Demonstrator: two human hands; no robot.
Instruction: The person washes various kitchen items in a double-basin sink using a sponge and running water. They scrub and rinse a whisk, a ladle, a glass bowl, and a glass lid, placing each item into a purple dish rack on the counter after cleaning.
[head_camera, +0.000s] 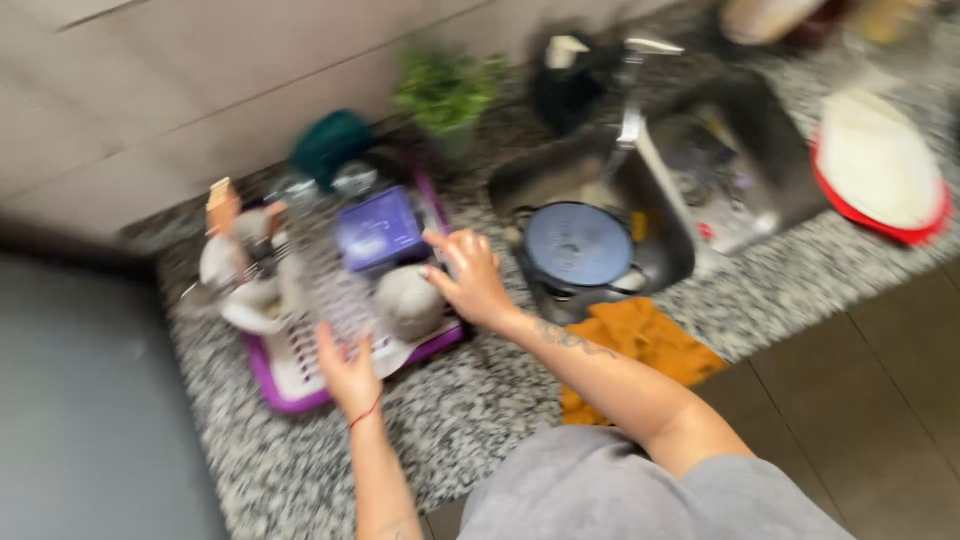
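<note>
1. My left hand (348, 372) sits at the front edge of the purple-and-white plastic dish rack (290, 385), fingers curled loosely on a clear ribbed glass (345, 300). It's blurry, so I can't tell how firm the grip is.
2. My right hand (470, 282) is spread open, palm down, just off the rack's 3 o'clock side, touching or almost touching a rounded grey bowl (408, 300) lying upside down.
3. At 12 o'clock from the bowl there's a purple square plastic container (378, 230).
4. Looks like I'm mid-sorting the dried dishes. Whatever gets lifted next needs a proper closed grip first.
5. Further out at 3 o'clock: a steel sink (660, 215) with a blue round pot lid (578, 243) inside, and an orange cloth (640, 345) on the speckled granite counter (480, 400).
</note>
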